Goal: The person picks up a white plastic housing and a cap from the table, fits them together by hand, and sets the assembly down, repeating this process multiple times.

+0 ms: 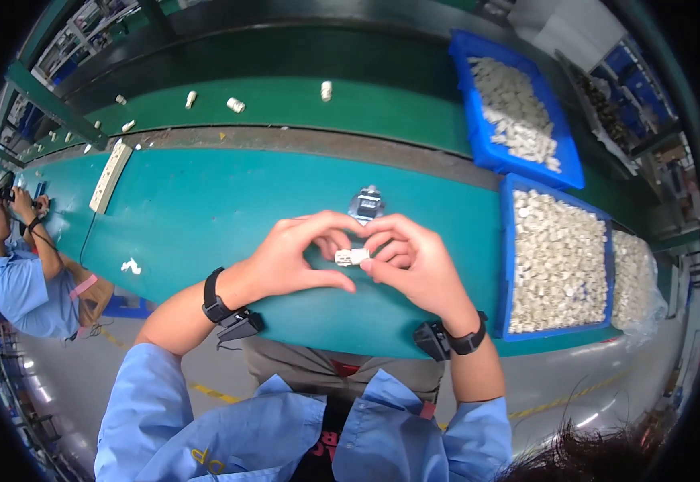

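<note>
Between my hands, above the green table, is a small white plastic piece [351, 257], short and roughly cylindrical with slots in its left part. My right hand [416, 261] pinches its right end between thumb and fingers. My left hand [289, 255] curves around its left side, thumb stretched out apart from the fingers, with the fingertips near the piece. Just beyond my fingertips a small dark and clear device [367, 204] lies on the table, its lower end close to my index fingers.
Two blue bins [507, 273] [572, 173] of white pieces stand at the right, beside a clear bag [637, 277]. Several white pieces lie on the green belt [273, 95] beyond the table. A power strip [111, 177] lies at left, near a co-worker [28, 269].
</note>
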`<state>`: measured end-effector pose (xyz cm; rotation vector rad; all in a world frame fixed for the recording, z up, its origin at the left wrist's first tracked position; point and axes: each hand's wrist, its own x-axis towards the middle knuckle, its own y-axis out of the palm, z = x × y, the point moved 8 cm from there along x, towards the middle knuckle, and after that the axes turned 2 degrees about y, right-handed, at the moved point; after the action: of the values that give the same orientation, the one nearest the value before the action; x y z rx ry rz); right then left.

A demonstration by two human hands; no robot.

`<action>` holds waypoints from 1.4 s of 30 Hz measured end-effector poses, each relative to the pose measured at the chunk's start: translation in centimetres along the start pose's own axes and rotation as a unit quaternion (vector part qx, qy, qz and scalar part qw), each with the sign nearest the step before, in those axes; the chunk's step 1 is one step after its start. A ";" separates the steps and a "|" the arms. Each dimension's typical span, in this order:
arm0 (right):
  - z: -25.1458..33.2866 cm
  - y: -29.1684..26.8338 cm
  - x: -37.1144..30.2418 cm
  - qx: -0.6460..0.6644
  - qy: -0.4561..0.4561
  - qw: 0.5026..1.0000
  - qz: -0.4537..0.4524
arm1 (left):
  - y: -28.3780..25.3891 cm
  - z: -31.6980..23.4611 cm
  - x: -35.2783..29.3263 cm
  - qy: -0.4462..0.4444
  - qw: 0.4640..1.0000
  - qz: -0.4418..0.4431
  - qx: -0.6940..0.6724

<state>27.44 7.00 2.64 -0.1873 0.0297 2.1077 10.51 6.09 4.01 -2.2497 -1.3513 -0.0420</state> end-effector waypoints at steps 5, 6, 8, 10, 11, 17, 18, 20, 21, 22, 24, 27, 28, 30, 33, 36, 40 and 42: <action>0.9 -1.5 -1.3 -0.066 0.018 0.996 -0.049 | -1.8 -1.2 -1.8 -0.019 0.980 -0.003 0.198; 2.1 -3.2 -1.9 -0.138 -0.006 0.985 -0.103 | -1.8 -1.4 -2.3 -0.012 0.964 -0.011 0.266; 6.7 -8.4 -2.8 -0.258 -0.039 0.933 -0.248 | -1.5 -1.5 -2.5 -0.010 0.966 0.001 0.259; 12.2 -14.8 -5.5 -0.344 -0.091 0.822 -0.445 | -0.8 -1.3 -1.6 -0.007 0.968 0.033 0.249; 13.8 -17.3 -7.1 -0.371 -0.133 0.749 -0.533 | -0.8 -1.1 -1.5 -0.012 0.967 0.022 0.253; 6.8 -23.6 -11.4 -0.464 0.029 0.808 -0.362 | -1.4 -0.5 -2.4 -0.010 0.967 0.014 0.254; 4.6 -22.5 -11.8 -0.480 0.110 0.805 -0.331 | -1.6 -0.1 -2.9 -0.013 0.967 0.018 0.254; 1.0 -21.2 -13.5 -0.457 0.205 0.819 -0.280 | -2.2 -0.3 -3.9 -0.024 0.968 0.011 0.248; -0.9 -21.6 -15.1 -0.421 0.223 0.838 -0.266 | -1.8 -0.6 -3.5 -0.020 0.972 0.018 0.233; -3.8 -21.4 -16.9 -0.418 0.183 0.855 -0.249 | -1.7 -0.8 -3.9 -0.018 0.975 0.032 0.219; -3.4 -21.0 -17.9 -0.425 0.122 0.867 -0.229 | -5.3 -0.3 -3.0 0.028 0.980 -0.034 0.195; -0.3 -16.9 -19.2 -0.522 0.093 0.809 -0.255 | -16.8 2.6 -2.8 0.008 0.943 -0.187 0.277; -0.1 -16.7 -19.4 -0.517 0.100 0.808 -0.263 | -21.3 4.8 -3.0 -0.065 0.904 -0.236 0.350; 0.0 -16.8 -19.6 -0.505 0.113 0.809 -0.279 | -27.9 7.7 -3.8 -0.135 0.850 -0.287 0.420; -1.1 -16.7 -20.4 -0.510 0.112 0.802 -0.289 | -30.6 12.8 -3.3 -0.336 0.847 -0.256 0.322; -1.0 -17.3 -20.6 -0.503 0.120 0.802 -0.299 | -25.4 14.8 -0.3 -0.341 0.861 -0.081 0.368; -0.3 -17.6 -19.1 -0.490 0.119 0.810 -0.300 | -20.5 14.9 6.4 -0.207 0.931 0.010 0.300; 0.1 -17.8 -18.0 -0.495 0.113 0.809 -0.296 | -19.1 14.5 8.9 -0.232 0.949 0.004 0.216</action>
<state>51.76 0.99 6.37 -0.9377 -0.8920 1.2784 -4.26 26.88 1.73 -1.9490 -1.4066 0.7557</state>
